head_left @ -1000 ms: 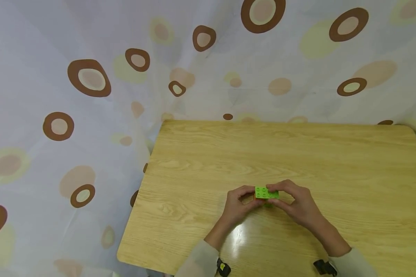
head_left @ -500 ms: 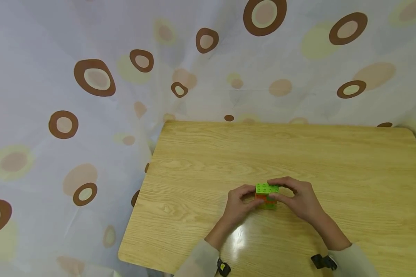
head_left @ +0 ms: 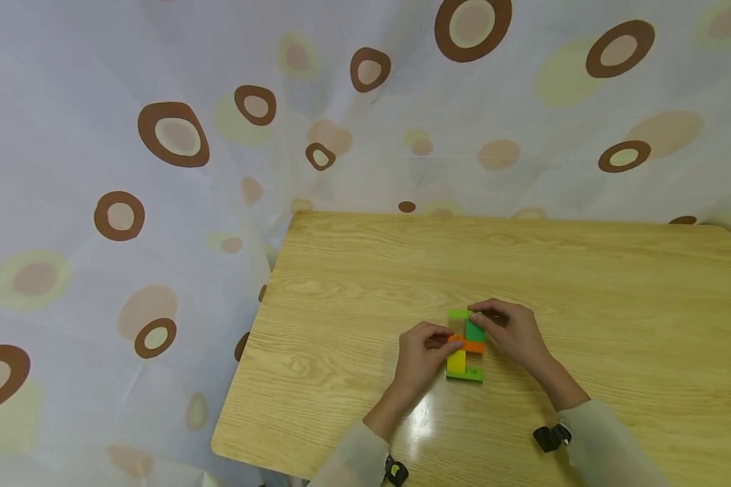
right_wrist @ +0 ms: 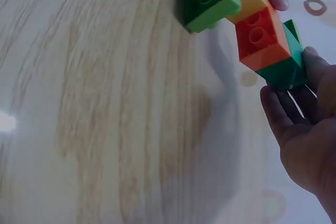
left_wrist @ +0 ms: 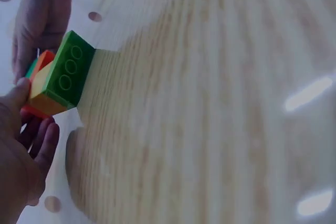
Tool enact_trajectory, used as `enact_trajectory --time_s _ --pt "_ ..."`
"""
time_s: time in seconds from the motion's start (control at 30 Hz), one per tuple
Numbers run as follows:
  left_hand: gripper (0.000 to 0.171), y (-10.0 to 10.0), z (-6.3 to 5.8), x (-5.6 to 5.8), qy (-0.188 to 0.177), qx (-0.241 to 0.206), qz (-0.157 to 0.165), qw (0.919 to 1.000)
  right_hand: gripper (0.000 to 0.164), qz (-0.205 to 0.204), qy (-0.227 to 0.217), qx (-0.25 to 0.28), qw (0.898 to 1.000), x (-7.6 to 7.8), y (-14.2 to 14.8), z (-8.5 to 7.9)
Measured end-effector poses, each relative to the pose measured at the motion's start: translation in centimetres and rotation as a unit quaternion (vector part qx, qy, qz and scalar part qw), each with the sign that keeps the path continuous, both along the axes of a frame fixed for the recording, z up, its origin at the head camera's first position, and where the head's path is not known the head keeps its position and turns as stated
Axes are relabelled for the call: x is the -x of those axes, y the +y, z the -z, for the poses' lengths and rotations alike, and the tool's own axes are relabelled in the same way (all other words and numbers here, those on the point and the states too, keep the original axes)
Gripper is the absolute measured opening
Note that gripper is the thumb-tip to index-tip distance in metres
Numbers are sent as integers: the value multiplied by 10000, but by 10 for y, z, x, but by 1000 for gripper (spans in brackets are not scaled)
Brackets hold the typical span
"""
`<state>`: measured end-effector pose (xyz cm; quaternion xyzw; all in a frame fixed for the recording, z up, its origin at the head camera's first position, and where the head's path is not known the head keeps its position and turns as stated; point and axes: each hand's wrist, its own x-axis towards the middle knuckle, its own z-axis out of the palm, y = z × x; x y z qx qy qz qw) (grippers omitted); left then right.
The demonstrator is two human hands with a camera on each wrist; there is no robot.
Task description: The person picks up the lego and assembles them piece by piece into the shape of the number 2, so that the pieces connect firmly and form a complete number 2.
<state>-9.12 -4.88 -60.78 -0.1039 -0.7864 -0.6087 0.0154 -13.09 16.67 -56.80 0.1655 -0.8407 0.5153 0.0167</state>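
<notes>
Both hands hold one stack of toy building bricks, its side turned toward the head view. A light green brick tops it, above a teal brick on the right side. Under these lies an orange brick, then a yellow brick on the left side and a green brick at the bottom. My left hand pinches the left end of the orange brick between thumb and fingers. At the upper right, my right hand pinches the teal brick; in the right wrist view its fingertips are right at that brick.
The wood-grain table stretches out beyond and to both sides of the hands. Behind it and at its left hangs a pale sheet patterned with brown rings. A camera strap sits at the right wrist.
The stack has tipped from showing its studded top to showing its side, so the yellow and bottom green bricks now appear. My right hand has moved slightly farther from the body with it.
</notes>
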Motion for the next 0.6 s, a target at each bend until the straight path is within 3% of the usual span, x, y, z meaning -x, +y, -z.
enact_trajectory --time_s 0.33,0.6 --pt "20 6 -3 4 -242 357 -345 9985 13 525 141 -238 9982 4 -6 32" --pt "20 7 -5 6 -258 381 -296 9985 10 671 497 -297 9961 2 -11 36"
